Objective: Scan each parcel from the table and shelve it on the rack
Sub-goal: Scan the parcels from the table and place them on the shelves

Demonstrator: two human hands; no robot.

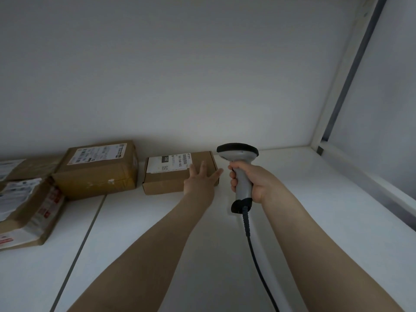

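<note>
A small flat cardboard parcel [166, 176] with a white barcode label lies on the white rack shelf [315, 188], against the back wall. My left hand [199, 184] rests on its near right corner with fingers straight and spread. My right hand [252, 182] grips the grey handle of a barcode scanner [239, 167], just right of the parcel. The scanner's dark-topped head points at the wall. Its dark cable [258, 266] trails down toward me.
A larger taped box [96, 174] stands left of the small parcel. Two more labelled parcels [27, 203] lie at the far left. A seam [78, 251] splits the shelf surface. A white upright post [351, 70] and side rail bound the shelf on the right.
</note>
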